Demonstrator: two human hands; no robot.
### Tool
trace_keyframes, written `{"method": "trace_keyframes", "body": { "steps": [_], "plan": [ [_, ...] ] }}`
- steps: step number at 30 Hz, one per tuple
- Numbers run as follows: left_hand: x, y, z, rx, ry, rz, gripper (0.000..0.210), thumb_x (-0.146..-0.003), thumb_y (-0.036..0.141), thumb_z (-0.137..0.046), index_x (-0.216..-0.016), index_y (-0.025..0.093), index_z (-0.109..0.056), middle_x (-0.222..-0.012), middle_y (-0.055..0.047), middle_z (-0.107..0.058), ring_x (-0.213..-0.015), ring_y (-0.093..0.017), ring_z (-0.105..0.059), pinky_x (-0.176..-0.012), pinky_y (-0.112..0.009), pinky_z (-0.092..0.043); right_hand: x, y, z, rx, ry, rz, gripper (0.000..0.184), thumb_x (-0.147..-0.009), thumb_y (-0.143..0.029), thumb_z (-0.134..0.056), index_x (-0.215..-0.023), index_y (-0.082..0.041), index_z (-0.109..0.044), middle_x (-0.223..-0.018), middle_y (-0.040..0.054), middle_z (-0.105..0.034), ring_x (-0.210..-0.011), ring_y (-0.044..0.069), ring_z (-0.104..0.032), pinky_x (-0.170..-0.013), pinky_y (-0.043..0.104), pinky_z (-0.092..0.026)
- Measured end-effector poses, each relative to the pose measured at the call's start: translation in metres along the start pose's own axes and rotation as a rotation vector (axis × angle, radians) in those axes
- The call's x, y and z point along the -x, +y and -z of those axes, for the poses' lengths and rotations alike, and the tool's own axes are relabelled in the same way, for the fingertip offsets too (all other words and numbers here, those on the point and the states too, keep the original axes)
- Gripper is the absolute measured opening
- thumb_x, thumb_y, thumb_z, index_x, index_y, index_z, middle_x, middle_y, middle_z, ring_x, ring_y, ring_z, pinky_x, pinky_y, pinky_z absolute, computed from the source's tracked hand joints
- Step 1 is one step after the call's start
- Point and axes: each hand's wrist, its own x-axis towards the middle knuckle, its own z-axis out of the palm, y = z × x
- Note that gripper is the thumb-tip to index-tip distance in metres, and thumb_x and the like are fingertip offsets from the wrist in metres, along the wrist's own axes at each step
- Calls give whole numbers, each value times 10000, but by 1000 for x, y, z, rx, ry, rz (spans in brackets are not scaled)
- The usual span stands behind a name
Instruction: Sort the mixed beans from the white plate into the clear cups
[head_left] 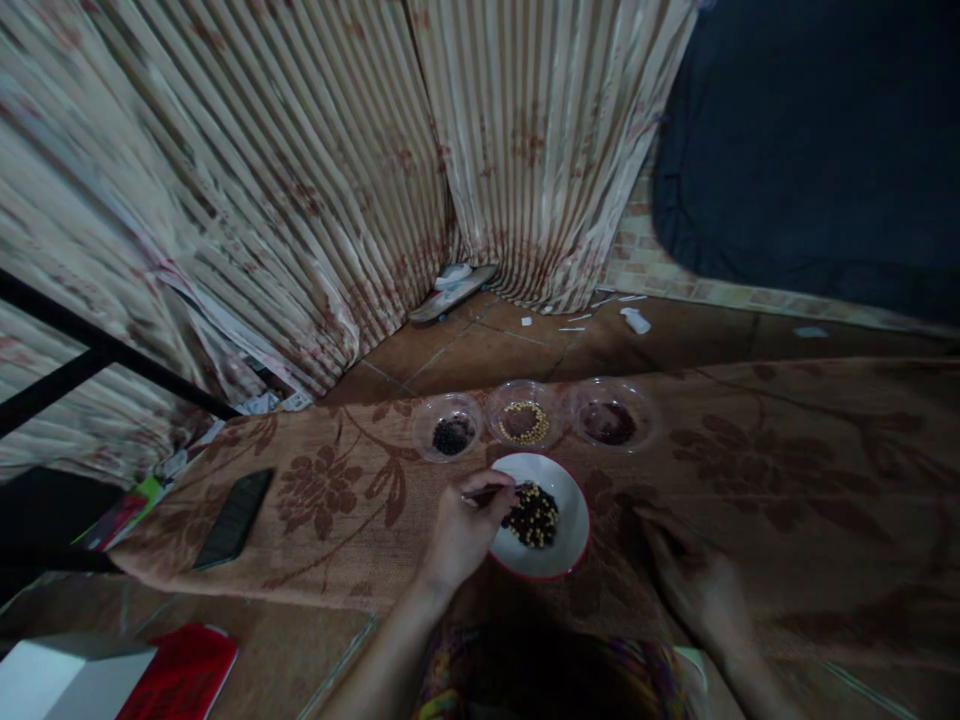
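My left hand is at the left rim of a white bowl with a red edge. Its fingers pinch a thin, dark stick-like tool, whose exact kind I cannot make out. Inside the bowl lies a mix of dark and pale yellow beans. Right of the bowl, my right hand rests on the cloth, fingers loosely stretched, with nothing visible in it. Behind the bowl stand three clear plastic bowls: one with black beans, one with yellow beans and one with dark red beans.
A brown floral cloth covers the long bench or table. Toward its left end lies a black phone. Striped curtains hang behind, near a skateboard and litter on the tiled floor. A red item is at lower left.
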Motion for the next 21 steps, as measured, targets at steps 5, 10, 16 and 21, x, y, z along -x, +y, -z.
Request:
{"method": "trace_keyframes", "body": {
  "steps": [5,10,16,21],
  "plan": [
    [0,-1,-3,-54,-20,12,108,-766,253,-708,-846,194,-750,-768,-25,-752,-704,-174,-695,-639,-247,-556,-1,-2,0,-30,4,-15,407,-873,-521,-474,-1005,-239,-736,-1097,60,-748,-996,266,-717,-901,383,-553],
    [1,3,-4,24,-82,56,120,-784,263,-689,-868,184,-725,-847,-45,-760,-770,-186,-723,-686,-265,-580,-1,-4,2,-42,-11,-10,404,-879,-507,-472,-1012,-230,-735,-1059,62,-757,-977,260,-722,-856,358,-569],
    [3,0,-8,43,-67,80,126,-809,249,-664,-904,178,-709,-777,-42,-752,-744,-197,-742,-630,-261,-601,0,-4,2,-22,5,22,389,-892,-493,-465,-1010,-241,-736,-1044,51,-762,-954,247,-727,-847,344,-569],
    [1,-7,-11,2,-34,78,113,-823,253,-648,-884,181,-710,-776,-31,-748,-710,-177,-736,-607,-238,-591,0,-4,2,0,14,20,398,-892,-500,-460,-1022,-243,-735,-1055,52,-758,-947,251,-729,-860,355,-566]
  ]
}}
